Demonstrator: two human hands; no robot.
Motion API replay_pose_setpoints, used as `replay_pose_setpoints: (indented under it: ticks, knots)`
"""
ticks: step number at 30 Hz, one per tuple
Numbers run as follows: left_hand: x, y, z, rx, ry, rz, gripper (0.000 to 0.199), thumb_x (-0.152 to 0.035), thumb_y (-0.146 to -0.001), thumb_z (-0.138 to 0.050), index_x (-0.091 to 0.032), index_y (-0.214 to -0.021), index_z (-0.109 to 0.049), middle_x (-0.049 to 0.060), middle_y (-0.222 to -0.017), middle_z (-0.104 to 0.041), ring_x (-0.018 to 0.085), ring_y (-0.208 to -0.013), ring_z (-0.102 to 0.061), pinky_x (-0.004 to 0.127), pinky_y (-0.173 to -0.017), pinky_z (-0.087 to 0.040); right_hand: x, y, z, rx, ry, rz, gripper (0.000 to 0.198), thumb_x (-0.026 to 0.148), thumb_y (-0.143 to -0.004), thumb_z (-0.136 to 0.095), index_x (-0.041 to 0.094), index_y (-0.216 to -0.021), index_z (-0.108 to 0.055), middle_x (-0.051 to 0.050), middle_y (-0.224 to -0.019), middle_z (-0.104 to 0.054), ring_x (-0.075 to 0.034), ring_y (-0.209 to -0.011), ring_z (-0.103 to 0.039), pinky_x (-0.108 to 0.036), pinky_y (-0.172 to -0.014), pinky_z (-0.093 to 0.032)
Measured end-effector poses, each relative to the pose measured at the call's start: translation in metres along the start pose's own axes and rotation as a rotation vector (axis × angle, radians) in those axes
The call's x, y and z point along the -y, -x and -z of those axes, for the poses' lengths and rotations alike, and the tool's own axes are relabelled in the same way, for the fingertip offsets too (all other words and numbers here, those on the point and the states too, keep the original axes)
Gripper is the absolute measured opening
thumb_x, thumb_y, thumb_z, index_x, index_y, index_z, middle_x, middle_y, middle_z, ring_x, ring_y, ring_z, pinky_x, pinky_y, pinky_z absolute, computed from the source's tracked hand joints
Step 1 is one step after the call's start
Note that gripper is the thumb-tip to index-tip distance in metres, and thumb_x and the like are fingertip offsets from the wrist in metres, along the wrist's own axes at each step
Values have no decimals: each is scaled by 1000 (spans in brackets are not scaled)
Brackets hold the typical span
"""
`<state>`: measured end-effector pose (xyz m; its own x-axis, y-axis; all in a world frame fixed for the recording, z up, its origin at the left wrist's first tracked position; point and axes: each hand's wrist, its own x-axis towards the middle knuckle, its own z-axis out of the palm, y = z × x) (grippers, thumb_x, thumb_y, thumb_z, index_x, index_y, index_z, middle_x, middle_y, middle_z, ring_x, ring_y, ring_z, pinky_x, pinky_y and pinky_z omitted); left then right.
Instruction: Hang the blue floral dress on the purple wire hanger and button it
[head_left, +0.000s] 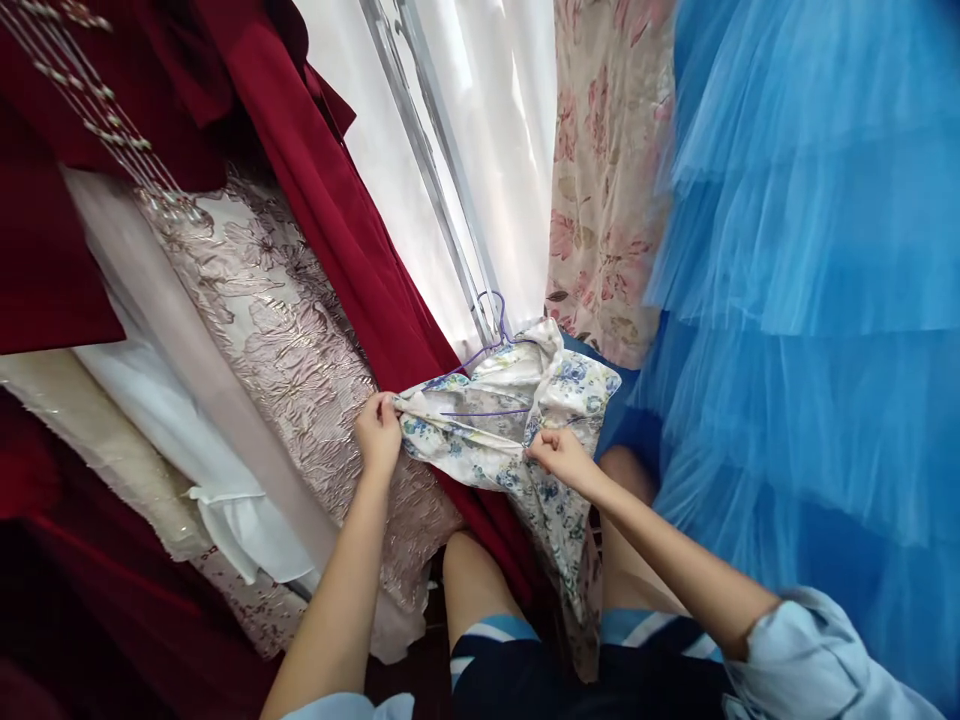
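Floral garment, white with blue and green flowers, is in the middle of the scene, spread about a purple hanger. The hanger's hook and left slope show, and its lower bar crosses the gaping opening; its right end is hidden under the cloth. The hook meets the low ends of two shiny metal bars, but I cannot tell whether it hangs on them. Both hands are apart, each clamped on the cloth: the left hand pinches the far left corner, the right hand grips the near edge of the opening, its fingertips partly hidden. The garment's lower part narrows into folds and drops between the bare legs towards dark shorts; its shape there is hard to make out. The blue sleeves are cut off by the near edge.

Behind the bars hangs white cloth. Left of it are a long red garment, a pinkish textured garment and beaded strings, the last cut off at the far edge. To the right hang a pink-flowered garment and a blue tiered dress, also cut off; the near left corner is too dark to read
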<state>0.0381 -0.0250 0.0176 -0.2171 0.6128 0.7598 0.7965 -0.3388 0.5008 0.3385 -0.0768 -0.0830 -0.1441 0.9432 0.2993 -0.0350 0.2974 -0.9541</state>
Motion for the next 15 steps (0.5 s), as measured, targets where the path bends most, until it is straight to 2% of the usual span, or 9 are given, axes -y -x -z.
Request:
replay_pose_setpoints:
  ticks: [2, 5, 9, 11, 12, 13, 15]
  knots:
    - [13, 17, -9, 70, -18, 61, 24, -28, -91, -40, -16, -93, -61, 8, -89, -68, 21, -83, -62, 32, -82, -47, -10, 4, 3, 29, 29, -24, 16, 26, -69, -53, 19, -55, -52, 5, -42, -50, -10, -41, -41, -21, -46, -27]
    - [18, 45, -26, 270, 19, 65, 22, -27, -87, -43, -17, -82, -62, 8, -81, -68, 23, -77, -62, 34, -78, -48, -24, 10, 12, 58, 88, -62, 15, 24, -70, -51, 19, -57, -53, 5, -43, -50, -10, -41, -42, -21, -46, -28]
    - [2, 79, -44, 658, 141, 10, 18, -28, -80, -54, -19, -68, -64, 4, -69, -69, 21, -69, -63, 30, -70, -50, -38, 17, 24, 125, 200, -106, 15, 23, -72, -52, 20, -57, -53, 4, -44, -53, -12, -44, -45, -23, -48, -31]
    - [-16, 91, -48, 791, 200, -25, 21, -32, -81, -56, -19, -70, -67, 2, -71, -70, 20, -71, -63, 28, -70, -51, -40, 20, 26, 141, 270, -125, 10, 22, -70, -55, 19, -61, -57, 1, -49, -57, -14, -48, -49, -25, -52, -35]
    - [-27, 95, -50, 822, 237, -44, 24, -35, -84, -55, -18, -73, -68, 2, -74, -70, 19, -73, -63, 28, -71, -51, -38, 22, 25, 118, 320, -113, 4, 21, -69, -58, 18, -67, -61, -1, -57, -62, -16, -54, -53, -26, -56, -38]
    - [-41, 97, -51, 832, 282, -63, 27, -37, -87, -53, -17, -78, -69, 3, -77, -70, 19, -76, -63, 28, -73, -51, -35, 23, 23, 78, 373, -75, 13, 21, -66, -62, 17, -78, -65, -4, -70, -67, -19, -64, -58, -29, -63, -42]
    - [-71, 99, -51, 822, 392, -111, 32, -38, -93, -48, -16, -88, -69, 5, -85, -70, 19, -82, -63, 28, -79, -50, -23, 26, 18, 6, 452, 74, 47, 18, -62, -67, 16, -109, -65, -11, -107, -68, -26, -93, -61, -35, -82, -45]
